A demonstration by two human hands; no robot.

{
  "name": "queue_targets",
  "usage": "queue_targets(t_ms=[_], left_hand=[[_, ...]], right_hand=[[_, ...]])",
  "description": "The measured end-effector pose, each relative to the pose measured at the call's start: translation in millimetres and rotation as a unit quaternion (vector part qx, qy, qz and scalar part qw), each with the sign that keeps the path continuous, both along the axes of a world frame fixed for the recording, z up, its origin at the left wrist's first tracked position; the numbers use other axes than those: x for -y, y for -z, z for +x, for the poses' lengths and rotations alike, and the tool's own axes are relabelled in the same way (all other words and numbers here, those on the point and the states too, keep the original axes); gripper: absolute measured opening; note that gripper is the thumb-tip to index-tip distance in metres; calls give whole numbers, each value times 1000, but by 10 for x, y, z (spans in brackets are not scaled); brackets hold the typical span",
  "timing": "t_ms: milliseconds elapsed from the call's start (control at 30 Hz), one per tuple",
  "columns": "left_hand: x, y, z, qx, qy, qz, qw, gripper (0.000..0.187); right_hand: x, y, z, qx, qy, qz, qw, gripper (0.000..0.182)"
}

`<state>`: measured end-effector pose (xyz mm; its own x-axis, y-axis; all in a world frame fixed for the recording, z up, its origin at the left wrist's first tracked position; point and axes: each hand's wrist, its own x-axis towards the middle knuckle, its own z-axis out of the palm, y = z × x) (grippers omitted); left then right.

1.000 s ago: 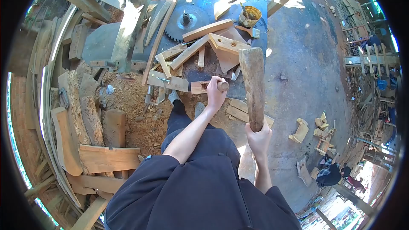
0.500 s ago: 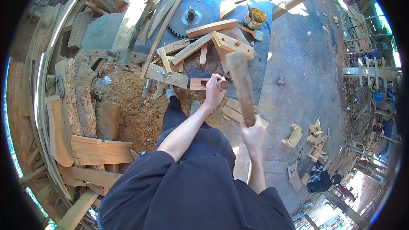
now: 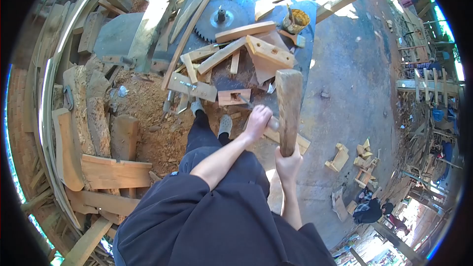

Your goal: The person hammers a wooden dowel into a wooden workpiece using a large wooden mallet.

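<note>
My right hand [image 3: 288, 161] grips the lower end of a thick wooden mallet [image 3: 288, 108], which stands nearly upright in front of me. My left hand [image 3: 258, 121] is closed around a chisel handle, and the thin blade [image 3: 246, 101] slants up toward a small wooden block [image 3: 233, 97] with a square mortise cut in it. The block lies at the near edge of a blue-grey metal saw table [image 3: 295, 76]. My feet [image 3: 224, 124] stand just below the block.
On the table lie a circular saw blade [image 3: 217, 19], several wood offcuts [image 3: 266, 51] and a tin can [image 3: 294, 20]. Sawdust, logs and planks [image 3: 113, 172] pile up at left. Small wood pieces [image 3: 340, 156] lie on the concrete at right. A person [image 3: 369, 209] crouches at far lower right.
The mallet has come back up from its swing toward the chisel. My left hand with the chisel has drawn back from the block toward me, tilting the blade.
</note>
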<state>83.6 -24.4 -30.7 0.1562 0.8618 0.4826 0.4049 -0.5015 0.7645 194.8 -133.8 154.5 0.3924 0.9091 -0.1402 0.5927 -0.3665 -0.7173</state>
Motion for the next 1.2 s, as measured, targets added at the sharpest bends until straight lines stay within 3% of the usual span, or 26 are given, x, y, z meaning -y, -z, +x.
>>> queue_targets(t_ms=[100,167,300,367,433,500,600,633,733,800,900,1033,1100,1200], left_hand=[[74,-17,-70,-38,35,2,999,38],[50,-112,-189,-37,49,-17,998,27],[-25,-250,-453,107,-1,-58,993,32],[-52,-283,-578,240,-62,-139,959,30],[-200,-434,-780,228,-136,-98,959,24],[-293,-494,-952,365,-180,-174,897,23],[-451,-545,-1241,359,-251,-203,876,22],[-475,-599,-1296,399,-251,-234,850,21],[-541,-631,-1425,392,-250,-273,842,20],[-563,-561,-1481,262,-199,-326,886,21],[-512,-360,-1448,202,-190,-316,907,23],[-450,-419,-1286,345,-215,-324,854,24],[-478,-525,-1236,347,-215,-339,847,23],[-559,-626,-1155,420,-207,-282,837,23]], right_hand=[[51,-64,66,3,26,18,999,23],[138,14,107,-18,57,28,998,23],[229,110,187,-37,74,-32,996,21],[226,125,183,-63,87,-85,991,23],[193,128,180,-69,97,-133,984,25],[181,171,215,-72,106,-178,976,28],[235,403,313,-35,80,-213,973,35],[242,452,333,-23,68,-226,971,36],[270,564,358,-9,55,-258,965,40],[270,594,370,-6,52,-276,960,41],[309,637,383,-20,38,-273,961,45],[317,591,345,3,21,-306,952,47],[368,642,365,4,19,-318,948,48],[558,941,412,66,-16,-222,973,41]])
